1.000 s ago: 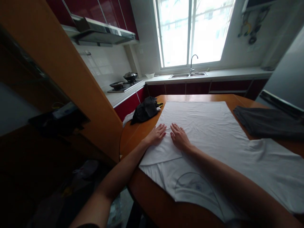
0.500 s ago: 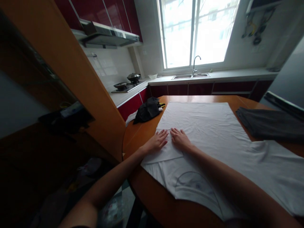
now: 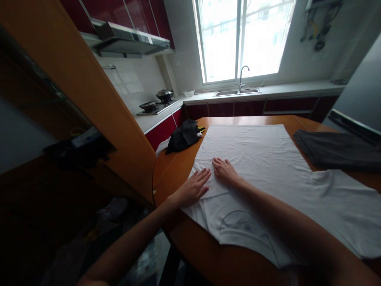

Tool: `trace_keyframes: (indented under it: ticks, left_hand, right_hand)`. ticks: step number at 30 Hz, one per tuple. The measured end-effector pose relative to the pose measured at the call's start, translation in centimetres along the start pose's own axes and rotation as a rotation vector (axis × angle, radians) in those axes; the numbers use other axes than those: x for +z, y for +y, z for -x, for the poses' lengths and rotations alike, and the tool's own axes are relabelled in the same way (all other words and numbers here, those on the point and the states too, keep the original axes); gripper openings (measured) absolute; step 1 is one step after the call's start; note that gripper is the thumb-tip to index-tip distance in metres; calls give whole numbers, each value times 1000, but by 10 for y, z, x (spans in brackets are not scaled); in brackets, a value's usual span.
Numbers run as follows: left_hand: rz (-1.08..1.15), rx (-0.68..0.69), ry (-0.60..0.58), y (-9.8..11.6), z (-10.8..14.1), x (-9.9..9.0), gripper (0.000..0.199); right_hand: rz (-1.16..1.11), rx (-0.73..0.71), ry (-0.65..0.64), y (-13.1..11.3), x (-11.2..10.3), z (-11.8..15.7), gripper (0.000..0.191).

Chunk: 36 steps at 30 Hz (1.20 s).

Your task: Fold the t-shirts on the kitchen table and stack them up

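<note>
A white T-shirt lies spread on a round wooden table, its neckline toward me and its hem at the far side. The left sleeve is folded inward over the body, while the other sleeve stretches out to the right. My left hand rests on the folded sleeve with fingers extended. Just right of it, my right hand lies flat near the sleeve's inner edge, fingers extended. Neither hand grips the cloth.
Dark folded cloth lies on the table's right side. A black bundle with a bit of yellow sits at the back left. Beyond the table are a stove with pans, a sink and a window. A wooden partition stands at left.
My left hand has slid a little toward me and to the left over the folded sleeve. The right hand stays in about the same place. The view has shifted slightly.
</note>
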State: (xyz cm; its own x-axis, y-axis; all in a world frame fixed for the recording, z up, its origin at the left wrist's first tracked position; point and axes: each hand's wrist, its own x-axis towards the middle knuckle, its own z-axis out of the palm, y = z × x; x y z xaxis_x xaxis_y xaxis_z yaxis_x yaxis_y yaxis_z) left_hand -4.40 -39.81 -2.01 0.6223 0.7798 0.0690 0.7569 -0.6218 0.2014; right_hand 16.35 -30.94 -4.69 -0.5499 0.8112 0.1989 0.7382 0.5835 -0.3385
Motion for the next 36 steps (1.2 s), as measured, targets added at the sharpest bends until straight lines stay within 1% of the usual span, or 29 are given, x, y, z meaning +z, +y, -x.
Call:
trace_keyframes:
  ticks: [4,7,9,12,14,17,20,23,26,29,33,36]
  left_hand:
    - [3,18,-71,9,6,1,64]
    - [32,20,-20,17,13,-4,62]
    - [50,39,8,23,22,-7,62]
    - [38,71,-61,33,41,-6,67]
    - [1,55,-118,37,52,-2,71]
    - [-35,28,-160,37,60,2,77]
    - [-36,43,-181,35,60,1,81]
    - [-27,67,-191,38,58,-5,80]
    - [3,83,-154,44,56,-7,82]
    - [27,80,-131,50,55,-4,85]
    - [41,102,-179,49,56,0,91]
    - [51,130,-213,48,57,-4,95]
  right_hand:
    - [4,3,-3,0,-1,0,54]
    - [1,0,2,0,-1,1,54]
    - [1,-5,3,0,0,1,55]
    - [0,-14,13,2,3,1,54]
    - [0,-14,20,3,4,0,53]
    - [2,-10,22,3,5,0,51]
    - [4,-6,18,2,3,1,50]
    - [4,-7,16,1,1,2,50]
    - [4,-6,23,1,1,2,50]
    - [3,-3,20,1,1,2,50]
    - [2,2,15,1,1,2,50]
    - [0,2,13,1,0,2,50]
